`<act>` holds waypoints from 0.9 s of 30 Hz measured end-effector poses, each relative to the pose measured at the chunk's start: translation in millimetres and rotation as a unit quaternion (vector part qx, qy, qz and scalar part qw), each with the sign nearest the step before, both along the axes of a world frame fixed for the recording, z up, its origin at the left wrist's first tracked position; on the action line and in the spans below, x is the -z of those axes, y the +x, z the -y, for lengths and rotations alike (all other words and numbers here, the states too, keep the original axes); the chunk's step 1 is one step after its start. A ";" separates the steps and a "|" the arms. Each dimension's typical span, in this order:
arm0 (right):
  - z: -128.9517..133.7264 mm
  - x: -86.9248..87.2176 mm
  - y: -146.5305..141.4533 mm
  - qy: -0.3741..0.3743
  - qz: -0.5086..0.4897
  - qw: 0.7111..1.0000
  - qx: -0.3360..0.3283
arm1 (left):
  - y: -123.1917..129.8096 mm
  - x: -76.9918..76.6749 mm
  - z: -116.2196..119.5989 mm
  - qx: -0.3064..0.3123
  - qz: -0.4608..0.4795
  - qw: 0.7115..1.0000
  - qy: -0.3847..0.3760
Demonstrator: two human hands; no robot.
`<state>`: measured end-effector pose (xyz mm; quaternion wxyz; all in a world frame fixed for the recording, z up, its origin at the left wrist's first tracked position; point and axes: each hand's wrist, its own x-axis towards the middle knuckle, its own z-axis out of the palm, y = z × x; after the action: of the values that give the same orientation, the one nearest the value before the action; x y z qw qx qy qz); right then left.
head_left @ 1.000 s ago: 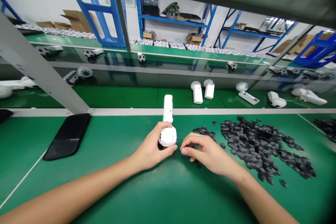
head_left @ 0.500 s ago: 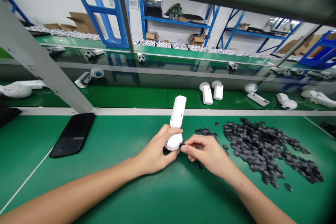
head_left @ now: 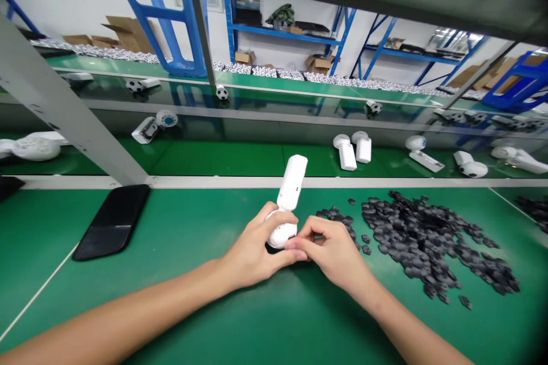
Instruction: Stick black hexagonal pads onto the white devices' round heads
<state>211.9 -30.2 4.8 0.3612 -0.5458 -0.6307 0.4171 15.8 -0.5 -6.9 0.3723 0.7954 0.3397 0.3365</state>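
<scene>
White round-headed plastic device [head_left: 293, 182]: over green tabletop [head_left: 240, 319], long axis pointing away, slightly right
Our left grip [head_left: 252, 245]: curled round its head, nearer
Our right grip [head_left: 338, 245]: pinching small dark piece [head_left: 293, 237] at head's right

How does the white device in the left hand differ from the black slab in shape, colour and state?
The white device has a round head joined to a long body; the black slab is one flat piece.
The device is mostly white, the slab black and glossy.
The device is held by its head in the left hand; the slab lies untouched on the green table.
Both have rounded corners.
</scene>
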 end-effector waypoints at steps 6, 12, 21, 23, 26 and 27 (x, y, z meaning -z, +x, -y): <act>-7.9 -23.6 32.7 0.004 0.106 0.983 -0.147 | 1.7 -2.2 0.9 0.033 -0.003 0.999 -0.016; -11.8 -38.3 85.4 -0.010 0.277 0.943 -0.186 | -3.6 -2.5 -2.2 0.050 -0.003 0.996 -0.071; -6.8 -24.5 99.7 -0.047 0.354 0.915 -0.187 | -6.5 -1.8 -4.7 0.038 0.017 0.984 -0.172; -8.0 -24.2 98.3 -0.049 0.345 0.918 -0.190 | -7.1 -1.6 -4.8 0.029 0.014 0.987 -0.161; -10.8 -29.7 95.8 -0.077 0.286 0.933 -0.203 | -8.9 -0.8 -4.3 0.015 0.009 0.992 -0.126; -11.8 -32.3 94.4 -0.088 0.255 0.940 -0.207 | -9.4 0.1 -3.8 0.014 0.013 0.993 -0.120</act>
<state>306.3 -18.4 37.0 0.0444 -0.5207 -0.7616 0.3833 6.3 3.3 -7.0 0.4741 0.7454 0.3611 0.2987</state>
